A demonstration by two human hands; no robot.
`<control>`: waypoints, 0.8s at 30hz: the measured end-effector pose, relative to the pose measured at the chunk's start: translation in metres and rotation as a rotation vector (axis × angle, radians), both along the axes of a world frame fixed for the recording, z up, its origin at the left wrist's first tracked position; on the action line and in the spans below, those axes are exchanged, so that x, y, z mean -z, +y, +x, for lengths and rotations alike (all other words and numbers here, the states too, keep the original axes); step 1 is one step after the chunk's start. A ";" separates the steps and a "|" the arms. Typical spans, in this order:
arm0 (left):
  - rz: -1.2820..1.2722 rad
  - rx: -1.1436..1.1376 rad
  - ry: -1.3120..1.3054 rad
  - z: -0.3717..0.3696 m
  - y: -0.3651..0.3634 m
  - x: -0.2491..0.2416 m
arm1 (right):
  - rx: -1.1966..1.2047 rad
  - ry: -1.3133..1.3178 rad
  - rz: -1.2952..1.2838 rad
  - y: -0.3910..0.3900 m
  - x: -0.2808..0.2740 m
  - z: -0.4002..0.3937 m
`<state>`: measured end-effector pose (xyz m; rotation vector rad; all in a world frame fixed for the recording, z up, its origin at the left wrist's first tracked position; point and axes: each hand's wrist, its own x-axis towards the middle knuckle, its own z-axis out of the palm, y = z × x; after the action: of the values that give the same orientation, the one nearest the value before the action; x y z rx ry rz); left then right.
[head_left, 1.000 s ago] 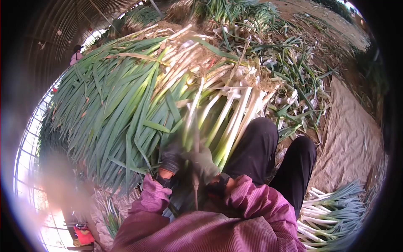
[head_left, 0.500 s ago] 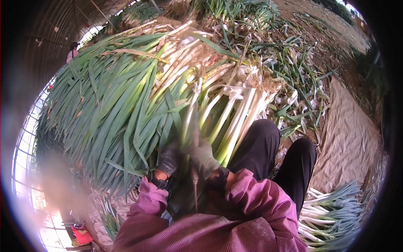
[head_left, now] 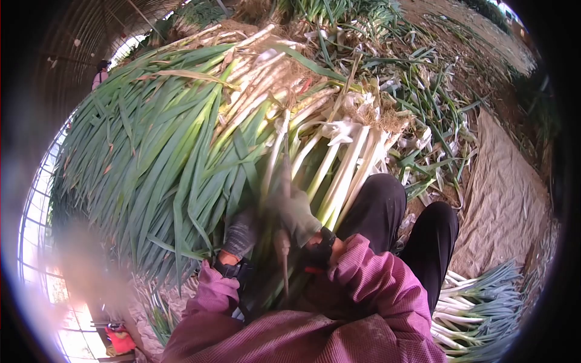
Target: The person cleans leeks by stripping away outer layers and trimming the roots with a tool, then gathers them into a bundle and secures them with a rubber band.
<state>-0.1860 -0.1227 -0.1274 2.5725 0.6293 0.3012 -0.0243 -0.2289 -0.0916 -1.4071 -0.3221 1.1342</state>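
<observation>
My right hand [head_left: 298,219], in a grey-green glove, is curled in front of my lap among the leek stalks; what lies in its fingers is hidden. Close on its left is my left hand [head_left: 242,235] in a dark grey knitted glove, its fingertips lost in blur and shadow against the green leaves. A pale leek [head_left: 276,148] runs down toward the gap between both hands. To the right of it, several thick white leek stalks [head_left: 346,175] lean beside my knee, roots upward. A thin brownish strand [head_left: 284,257], blurred, hangs in front of the hands.
A large heap of leeks [head_left: 145,151] spreads to the left, leaves toward me. Peeled scraps [head_left: 433,133] litter the ground at the right, beside a tan cloth [head_left: 502,193]. Cleaned leeks [head_left: 466,308] lie at lower right. Another person [head_left: 100,77] is far back left.
My right hand has shifted slightly down and right, a little farther from the left hand. The view has tilted slightly; the heap stays as it was.
</observation>
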 end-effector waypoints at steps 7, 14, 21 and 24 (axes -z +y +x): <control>-0.150 -0.044 -0.004 0.000 -0.002 -0.008 | 0.096 0.065 0.054 -0.007 -0.011 -0.004; 0.124 0.058 -0.029 -0.011 0.013 0.017 | 0.087 0.132 -0.010 0.003 -0.028 0.019; -0.033 0.106 0.010 -0.020 0.039 0.016 | -0.021 0.136 -0.004 -0.013 -0.033 0.007; -0.249 0.027 0.022 -0.018 0.039 0.008 | 0.084 0.159 -0.018 -0.005 -0.031 0.011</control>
<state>-0.2042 -0.0838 -0.1354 2.3463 0.5989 0.1741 -0.0131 -0.2334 -0.0608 -1.3245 -0.1384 1.1742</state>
